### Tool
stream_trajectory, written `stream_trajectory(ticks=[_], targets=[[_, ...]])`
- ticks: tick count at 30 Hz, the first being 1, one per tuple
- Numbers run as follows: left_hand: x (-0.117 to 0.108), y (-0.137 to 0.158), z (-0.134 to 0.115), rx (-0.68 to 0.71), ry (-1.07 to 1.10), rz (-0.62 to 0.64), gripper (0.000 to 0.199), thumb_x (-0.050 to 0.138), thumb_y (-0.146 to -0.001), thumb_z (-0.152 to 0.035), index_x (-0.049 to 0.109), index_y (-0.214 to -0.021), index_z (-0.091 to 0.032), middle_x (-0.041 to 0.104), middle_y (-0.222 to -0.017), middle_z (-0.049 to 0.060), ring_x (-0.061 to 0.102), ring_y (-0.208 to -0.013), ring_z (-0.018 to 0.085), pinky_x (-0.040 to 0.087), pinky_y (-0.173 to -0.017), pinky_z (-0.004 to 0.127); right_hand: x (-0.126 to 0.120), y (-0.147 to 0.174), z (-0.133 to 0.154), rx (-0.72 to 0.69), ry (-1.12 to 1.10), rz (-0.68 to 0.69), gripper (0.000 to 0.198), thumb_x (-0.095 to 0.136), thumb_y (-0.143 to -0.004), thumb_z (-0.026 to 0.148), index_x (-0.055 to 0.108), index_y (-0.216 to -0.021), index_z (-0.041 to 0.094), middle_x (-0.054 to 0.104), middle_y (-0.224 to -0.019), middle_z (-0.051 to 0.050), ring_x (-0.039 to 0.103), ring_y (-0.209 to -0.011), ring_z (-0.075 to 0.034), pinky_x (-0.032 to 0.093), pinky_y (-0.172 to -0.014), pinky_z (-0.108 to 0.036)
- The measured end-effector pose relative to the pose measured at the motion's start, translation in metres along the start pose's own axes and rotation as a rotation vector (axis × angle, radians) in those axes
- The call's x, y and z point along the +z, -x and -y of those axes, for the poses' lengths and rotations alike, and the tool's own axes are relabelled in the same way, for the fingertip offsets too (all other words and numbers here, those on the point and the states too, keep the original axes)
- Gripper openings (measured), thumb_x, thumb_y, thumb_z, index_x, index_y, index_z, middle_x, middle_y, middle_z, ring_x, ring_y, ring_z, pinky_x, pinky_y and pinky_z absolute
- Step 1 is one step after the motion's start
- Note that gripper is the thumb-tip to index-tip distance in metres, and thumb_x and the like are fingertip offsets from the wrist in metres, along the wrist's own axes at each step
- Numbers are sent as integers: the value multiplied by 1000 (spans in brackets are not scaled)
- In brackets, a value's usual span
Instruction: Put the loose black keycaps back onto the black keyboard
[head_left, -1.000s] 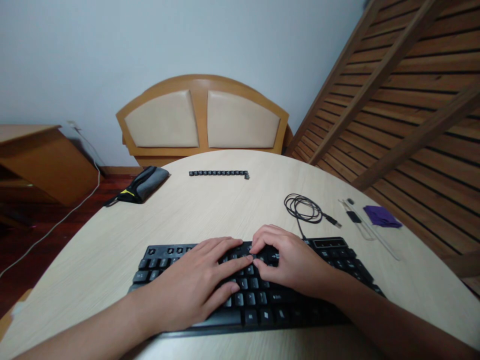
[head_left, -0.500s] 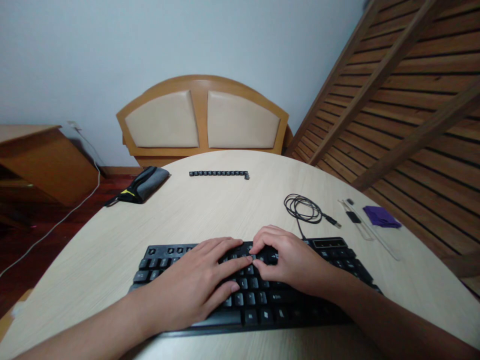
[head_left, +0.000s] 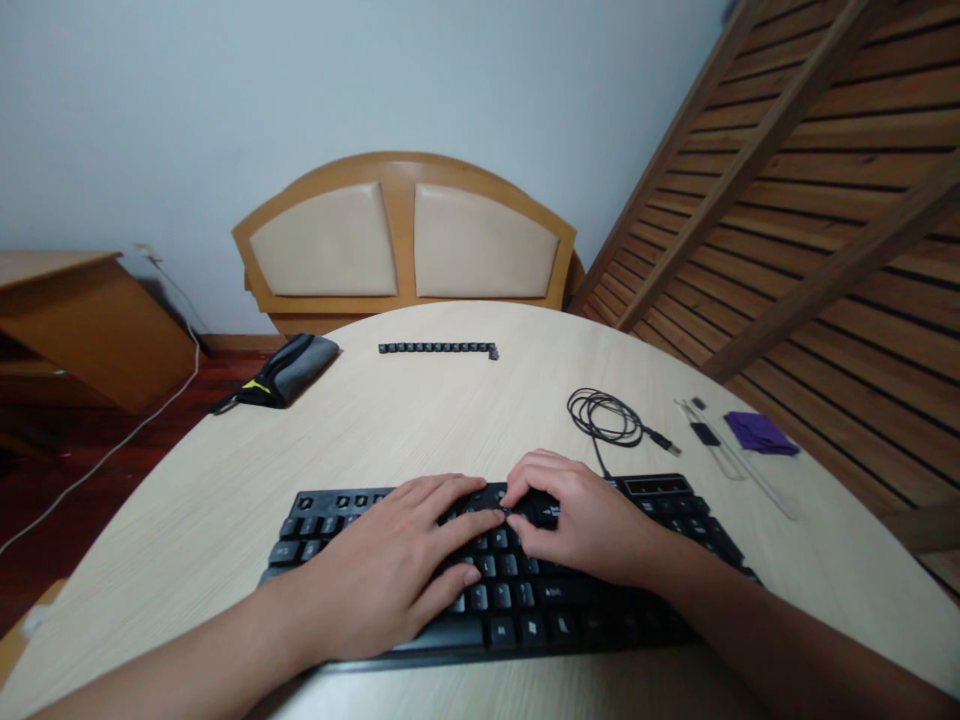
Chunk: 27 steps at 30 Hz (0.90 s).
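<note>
The right grip (head_left: 589, 512) was drawn to a pinch, contents undeterminable; the left grip (head_left: 401, 540), fingers spread beside it, appeared best used bracing the keyboard (head_left: 517, 598) underneath

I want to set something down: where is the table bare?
Bare: between the row of keycaps and the keyboard, bounded by the grey pouch and coiled cable; also the strip left of the keyboard. Crowded: the right side, with the wire tool and purple cloth, and the keyboard, under left hand and right hand.

Keyboard (head_left: 517, 598) partly hidden by left hand (head_left: 394, 560), desk (head_left: 90, 320) cropped at left
</note>
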<state>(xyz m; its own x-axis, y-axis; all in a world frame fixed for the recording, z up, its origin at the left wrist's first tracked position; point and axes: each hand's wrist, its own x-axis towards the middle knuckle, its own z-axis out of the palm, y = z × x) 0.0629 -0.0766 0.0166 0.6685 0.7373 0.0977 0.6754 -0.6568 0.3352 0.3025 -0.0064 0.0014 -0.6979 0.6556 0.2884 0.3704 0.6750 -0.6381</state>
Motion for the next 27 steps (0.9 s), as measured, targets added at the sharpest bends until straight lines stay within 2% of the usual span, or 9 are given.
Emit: stream_trajectory(ticks=[4, 9, 13, 16, 21, 27], targets=[[1, -1, 0, -12, 27, -28, 49, 51, -101, -38, 43, -147, -23, 48, -149, 11, 46, -137, 28, 40, -114, 50, 0, -3, -2, 87, -14, -57, 10, 59, -85, 14, 66, -83, 20, 69, -84, -2, 65, -81, -17, 50, -76, -30], [4, 1, 4, 4, -8, 0, 60, 51, -101, -44, 33, -155, -23, 38, -158, 12, 39, -143, 30, 35, -117, 52, 0, -7, -6, 185, -49, -136, 11, 57, -90, 20, 67, -86, 20, 71, -86, -2, 66, -81, -16, 52, -76, -30], [6, 1, 6, 5, -45, 38, 65, 51, -100, -47, 31, -156, -23, 32, -161, 12, 34, -147, 32, 34, -117, 54, 2, -10, -8, 261, -77, -116, 14, 56, -92, 24, 68, -91, 19, 71, -84, -2, 66, -77, -16, 53, -72, -28], [7, 1, 6, 7, -38, 21, 65, 53, -99, -47, 32, -156, -24, 33, -161, 12, 34, -146, 32, 34, -117, 54, 1, -17, -14, 302, -13, -61, 19, 55, -94, 28, 66, -104, 17, 71, -87, -4, 67, -76, -15, 54, -69, -27], [8, 0, 6, 15, -25, 6, 64, 53, -99, -46, 33, -156, -24, 33, -161, 11, 36, -146, 32, 33, -118, 53, -8, -47, -39, 314, 227, -27, 35, 64, -88, 26, 60, -120, 13, 69, -113, -13, 67, -97, -21, 52, -88, -35], [6, 0, 6, 20, -30, 12, 64, 51, -100, -47, 32, -156, -24, 33, -161, 12, 36, -145, 32, 33, -117, 52, -22, -97, -75, 340, 477, -40, 52, 66, -86, 25, 54, -134, 11, 59, -132, -20, 57, -122, -31, 41, -106, -42]])
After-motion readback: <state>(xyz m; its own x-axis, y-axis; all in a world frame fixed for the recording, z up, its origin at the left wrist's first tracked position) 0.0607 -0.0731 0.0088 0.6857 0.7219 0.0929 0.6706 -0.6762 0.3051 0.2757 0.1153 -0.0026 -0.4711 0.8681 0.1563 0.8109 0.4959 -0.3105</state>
